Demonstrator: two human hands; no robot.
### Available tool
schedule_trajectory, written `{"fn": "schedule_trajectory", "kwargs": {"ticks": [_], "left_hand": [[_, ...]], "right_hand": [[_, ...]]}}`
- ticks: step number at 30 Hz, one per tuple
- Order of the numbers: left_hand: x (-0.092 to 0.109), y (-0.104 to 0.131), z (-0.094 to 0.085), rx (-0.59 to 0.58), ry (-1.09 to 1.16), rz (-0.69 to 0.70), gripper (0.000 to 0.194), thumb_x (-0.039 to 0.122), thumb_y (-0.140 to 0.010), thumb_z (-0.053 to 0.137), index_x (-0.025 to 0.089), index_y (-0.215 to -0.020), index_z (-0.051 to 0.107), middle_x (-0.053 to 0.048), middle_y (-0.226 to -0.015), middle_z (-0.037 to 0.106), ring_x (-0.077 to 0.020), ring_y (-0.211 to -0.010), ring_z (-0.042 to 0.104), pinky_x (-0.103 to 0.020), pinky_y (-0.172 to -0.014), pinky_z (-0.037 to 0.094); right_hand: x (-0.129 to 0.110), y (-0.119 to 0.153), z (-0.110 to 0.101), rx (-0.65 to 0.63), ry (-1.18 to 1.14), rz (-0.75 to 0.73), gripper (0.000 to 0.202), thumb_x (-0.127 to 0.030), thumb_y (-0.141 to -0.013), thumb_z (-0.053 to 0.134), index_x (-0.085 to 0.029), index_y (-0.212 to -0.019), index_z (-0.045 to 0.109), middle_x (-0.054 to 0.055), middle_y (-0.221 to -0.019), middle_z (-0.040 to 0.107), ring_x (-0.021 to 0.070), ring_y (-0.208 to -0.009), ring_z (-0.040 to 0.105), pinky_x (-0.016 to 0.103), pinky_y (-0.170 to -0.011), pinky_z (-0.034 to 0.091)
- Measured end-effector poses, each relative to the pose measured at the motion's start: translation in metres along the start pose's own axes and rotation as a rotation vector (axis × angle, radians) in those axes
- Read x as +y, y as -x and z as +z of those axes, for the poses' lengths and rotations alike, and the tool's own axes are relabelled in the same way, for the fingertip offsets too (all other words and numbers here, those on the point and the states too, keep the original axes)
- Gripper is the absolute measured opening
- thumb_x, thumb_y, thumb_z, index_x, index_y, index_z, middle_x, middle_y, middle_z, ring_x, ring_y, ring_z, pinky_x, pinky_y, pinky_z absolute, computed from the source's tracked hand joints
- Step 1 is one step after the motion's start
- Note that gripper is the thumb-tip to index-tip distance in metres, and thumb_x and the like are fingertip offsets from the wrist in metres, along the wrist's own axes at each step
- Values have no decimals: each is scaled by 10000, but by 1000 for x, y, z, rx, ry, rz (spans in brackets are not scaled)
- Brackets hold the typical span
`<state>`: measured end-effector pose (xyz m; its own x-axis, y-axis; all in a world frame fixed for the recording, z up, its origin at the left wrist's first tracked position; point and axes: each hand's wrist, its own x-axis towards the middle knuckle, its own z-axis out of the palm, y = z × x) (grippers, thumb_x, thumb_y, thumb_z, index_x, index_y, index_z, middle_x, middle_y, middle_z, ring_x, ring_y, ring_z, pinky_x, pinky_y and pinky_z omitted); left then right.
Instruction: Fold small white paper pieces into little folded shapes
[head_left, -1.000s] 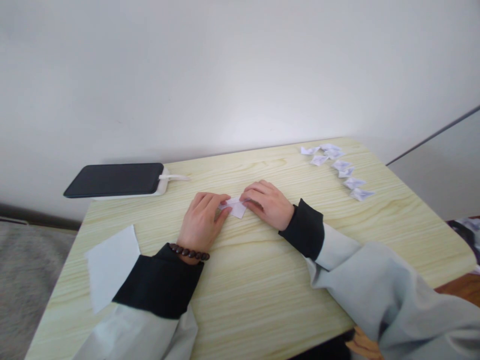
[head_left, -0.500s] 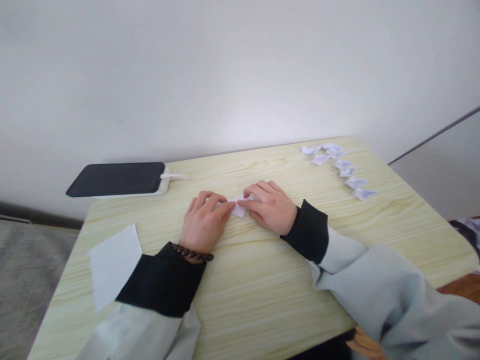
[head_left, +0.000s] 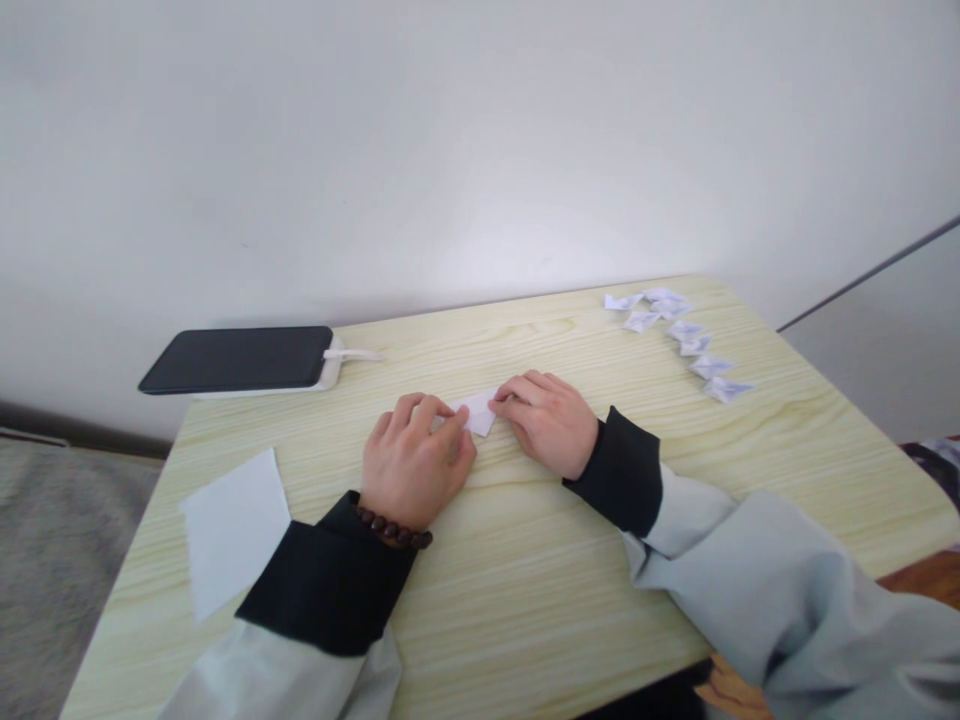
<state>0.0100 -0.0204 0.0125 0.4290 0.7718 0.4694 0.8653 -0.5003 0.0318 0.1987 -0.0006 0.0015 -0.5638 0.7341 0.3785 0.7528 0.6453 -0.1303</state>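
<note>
A: What sits between the hands?

B: A small folded white paper, low on a pale wood-grain counter, near the middle of the view.

A: And the left hand?

B: Its grip is narrow, thumb and forefinger close together on the paper's left end. A dark beaded bracelet circles the wrist.

A: The right hand?

B: Its grip is pinched on the paper's right end, fingers bent and bunched. How firmly either one presses, I cannot tell. Black cuffs finish the light grey sleeves of both arms.

A: What else shares the scene?

B: To the right, toward the far edge, small folded white pieces stand in a curving line, some of them touching or overlapping in view.

A: On the left?

B: A flat white sheet lies beside the left cuff, which reaches its edge in the view. Beyond it, a black phone-like device rests on a white block, with a short white cable at its right end. A plain white wall rises behind.
</note>
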Motion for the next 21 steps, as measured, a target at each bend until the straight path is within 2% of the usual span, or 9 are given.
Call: {"fn": "schedule_trajectory", "kwargs": {"ticks": [5, 9, 16, 21], "left_hand": [[-2, -1, 0, 59, 19, -43, 170, 282, -804, 563, 240, -723, 706, -12, -768, 682, -191, -768, 591, -301, -604, 462], [-6, 0, 4, 78, -2, -55, 215, 290, -819, 558, 226, -656, 683, -8, -754, 677, -184, -754, 590, -284, -567, 443], [-16, -1, 12, 55, 91, -82, 177, 292, -826, 569, 218, -699, 668, -8, -788, 668, -181, -800, 582, -291, -665, 480], [-17, -3, 13, -10, 216, -118, 128, 279, -832, 568, 214, -814, 677, -28, -836, 655, -200, -862, 561, -327, -766, 486]], "right_hand": [[1, -1, 0, -6, -75, 43, 226, -98, -857, 472, -166, -834, 686, 73, -929, 639, 189, -887, 523, 321, -761, 448], [3, 0, 0, -15, -14, 128, 230, -76, -836, 473, -155, -770, 679, 81, -876, 643, 194, -853, 541, 318, -728, 460], [9, -1, 2, 44, -94, 133, 207, -113, -847, 472, -159, -807, 669, 85, -906, 645, 202, -863, 537, 341, -778, 457], [8, -3, 7, 96, -159, 142, 204, -289, -884, 493, -170, -934, 651, 80, -957, 626, 202, -904, 530, 352, -838, 439]]}}
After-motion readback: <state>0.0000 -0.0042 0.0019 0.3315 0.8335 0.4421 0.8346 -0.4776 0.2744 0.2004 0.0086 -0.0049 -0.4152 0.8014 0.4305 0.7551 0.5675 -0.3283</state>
